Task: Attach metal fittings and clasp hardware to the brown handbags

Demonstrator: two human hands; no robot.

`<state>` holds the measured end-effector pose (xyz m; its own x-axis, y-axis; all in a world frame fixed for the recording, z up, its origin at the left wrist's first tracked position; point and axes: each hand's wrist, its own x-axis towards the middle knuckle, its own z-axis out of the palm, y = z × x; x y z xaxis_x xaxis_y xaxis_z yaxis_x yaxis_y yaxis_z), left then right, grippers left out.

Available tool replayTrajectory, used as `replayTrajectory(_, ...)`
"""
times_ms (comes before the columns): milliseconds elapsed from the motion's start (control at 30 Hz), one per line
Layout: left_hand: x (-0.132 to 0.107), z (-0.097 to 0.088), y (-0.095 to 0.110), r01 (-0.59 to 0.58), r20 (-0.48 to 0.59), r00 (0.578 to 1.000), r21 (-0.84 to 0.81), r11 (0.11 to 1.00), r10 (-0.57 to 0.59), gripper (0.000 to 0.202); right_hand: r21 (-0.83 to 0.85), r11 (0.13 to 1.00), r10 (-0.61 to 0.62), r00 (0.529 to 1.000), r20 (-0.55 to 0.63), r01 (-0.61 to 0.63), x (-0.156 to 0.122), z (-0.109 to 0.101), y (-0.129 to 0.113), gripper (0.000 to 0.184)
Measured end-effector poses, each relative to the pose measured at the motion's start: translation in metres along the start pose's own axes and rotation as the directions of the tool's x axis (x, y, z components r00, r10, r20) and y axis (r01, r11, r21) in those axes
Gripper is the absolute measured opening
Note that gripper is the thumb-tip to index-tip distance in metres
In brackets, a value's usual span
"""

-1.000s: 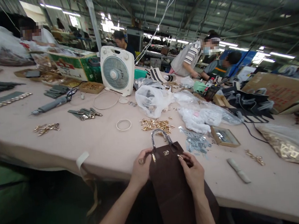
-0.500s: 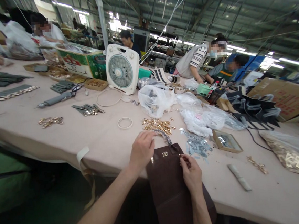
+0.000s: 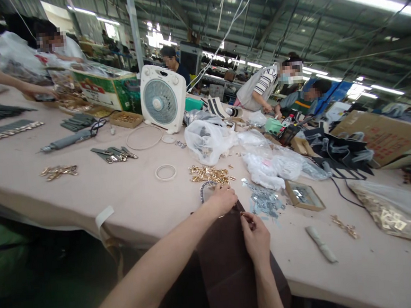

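A dark brown handbag [image 3: 223, 266] hangs over the table's front edge, its top lying on the table. Its curved handle [image 3: 203, 190], wrapped in clear plastic, stands out beyond my left hand. My left hand [image 3: 224, 199] is closed over the bag's top edge near the handle's base and covers the metal plate there. At the upper right corner of the bag, my right hand [image 3: 256, 233] pinches a small gold-coloured metal piece [image 3: 242, 213]; the fingers hide most of it. Just behind the bag is a pile of gold-coloured clasps [image 3: 210, 174].
Flat silver pieces [image 3: 264, 200] and a small cardboard box [image 3: 304, 196] are right of the bag. Behind stand plastic bags [image 3: 208, 142] and a box fan [image 3: 161, 98]. An electric screwdriver [image 3: 71, 140] lies left. A co-worker's arm [image 3: 11, 79] reaches in at far left.
My left hand has moved right from the handle's left side to the bag's top edge, covering the metal plate. My right hand stays at the bag's right corner. A co-worker's arm has reached further in.
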<state>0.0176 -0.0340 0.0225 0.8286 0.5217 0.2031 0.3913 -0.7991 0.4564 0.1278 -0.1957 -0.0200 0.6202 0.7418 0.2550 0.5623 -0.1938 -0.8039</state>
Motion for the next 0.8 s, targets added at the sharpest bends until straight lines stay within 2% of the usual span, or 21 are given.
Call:
replayTrajectory(133, 0.01, 0.001, 0.016, 0.009, 0.014, 1.0, -0.062, 0.998, -0.008, 0.016, -0.041, 0.98, -0.192, 0.981, 0.04, 0.194, 0.002, 0.003, -0.003, 0.034)
replayTrajectory(200, 0.013, 0.0, 0.025, 0.028, 0.017, 1.0, -0.118, 0.993, -0.026, 0.024, -0.033, 0.96, -0.273, 0.959, 0.077, 0.276, 0.006, 0.007, -0.004, 0.03)
replayTrajectory(267, 0.012, -0.002, 0.032, 0.038, 0.002, 0.999, -0.174, 0.984, -0.038, 0.037, -0.035, 0.952, -0.301, 0.949, 0.09, 0.305, 0.012, 0.012, -0.003, 0.027)
replayTrajectory(367, 0.003, -0.007, 0.036, 0.049, -0.07, 0.995, -0.327, 0.944, -0.076, 0.048, -0.028, 0.978, -0.205, 0.979, 0.011, 0.206, 0.022, 0.017, 0.001, 0.03)
replayTrajectory(467, -0.011, -0.011, 0.028, 0.147, -0.135, 0.964, -0.441, 0.885, -0.228, 0.047, 0.111, 0.994, -0.016, 1.0, -0.005, 0.017, 0.031, 0.017, 0.009, 0.038)
replayTrajectory(533, -0.022, -0.012, 0.02, 0.253, -0.145, 0.931, -0.405, 0.879, -0.335, 0.038, 0.201, 0.977, 0.069, 0.997, 0.041, -0.076, 0.036, 0.014, 0.013, 0.041)
replayTrajectory(667, -0.037, -0.009, 0.01, 0.403, -0.108, 0.887, -0.295, 0.866, -0.45, 0.016, 0.258, 0.954, 0.131, 0.986, 0.106, -0.154, 0.044, 0.01, 0.017, 0.046)
replayTrajectory(800, -0.03, -0.006, 0.01, 0.492, -0.038, 0.856, -0.247, 0.835, -0.515, 0.02, 0.273, 0.945, 0.152, 0.981, 0.118, -0.179, 0.045, 0.008, 0.014, 0.048)
